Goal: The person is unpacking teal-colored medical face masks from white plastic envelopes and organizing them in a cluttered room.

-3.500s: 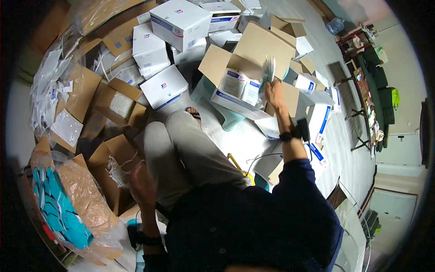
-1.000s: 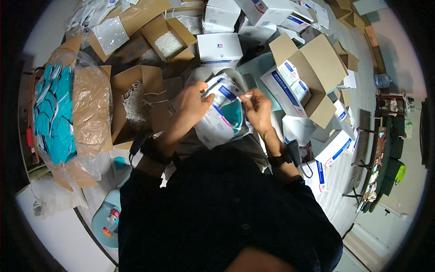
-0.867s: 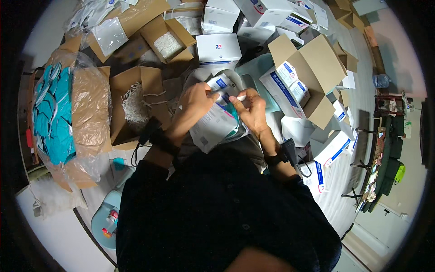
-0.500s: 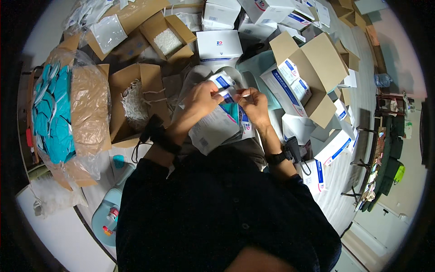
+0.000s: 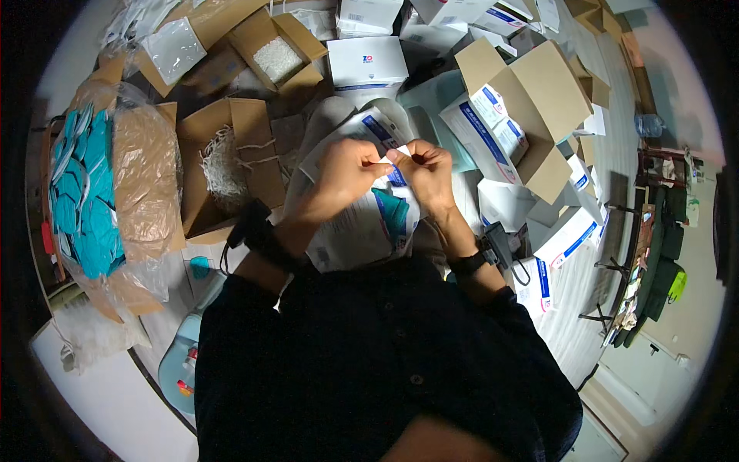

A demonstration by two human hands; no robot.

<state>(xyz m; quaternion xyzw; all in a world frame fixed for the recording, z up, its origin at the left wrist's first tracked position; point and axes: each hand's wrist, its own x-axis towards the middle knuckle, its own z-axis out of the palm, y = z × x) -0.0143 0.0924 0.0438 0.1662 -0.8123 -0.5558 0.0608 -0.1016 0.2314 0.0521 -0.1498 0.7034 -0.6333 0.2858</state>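
Observation:
In the middle of the view, my left hand and my right hand are close together, thumbs and fingers pinched. Between them they grip the edge of a small white-and-blue packet. Just below it, folded teal face masks show in the opening of a white box that rests on my lap. A further white surface with a blue stripe lies beyond my fingers. My fingers hide part of the packet.
At left, a plastic-lined carton holds many teal masks. Beside it stands a carton with white ear-loop cords. A brown carton with white-and-blue boxes is at right. White boxes are stacked ahead.
Both hands have drawn closer together at the packet's edge, my left hand lower and turned. The masks and box on my lap show slightly lower and more openly.

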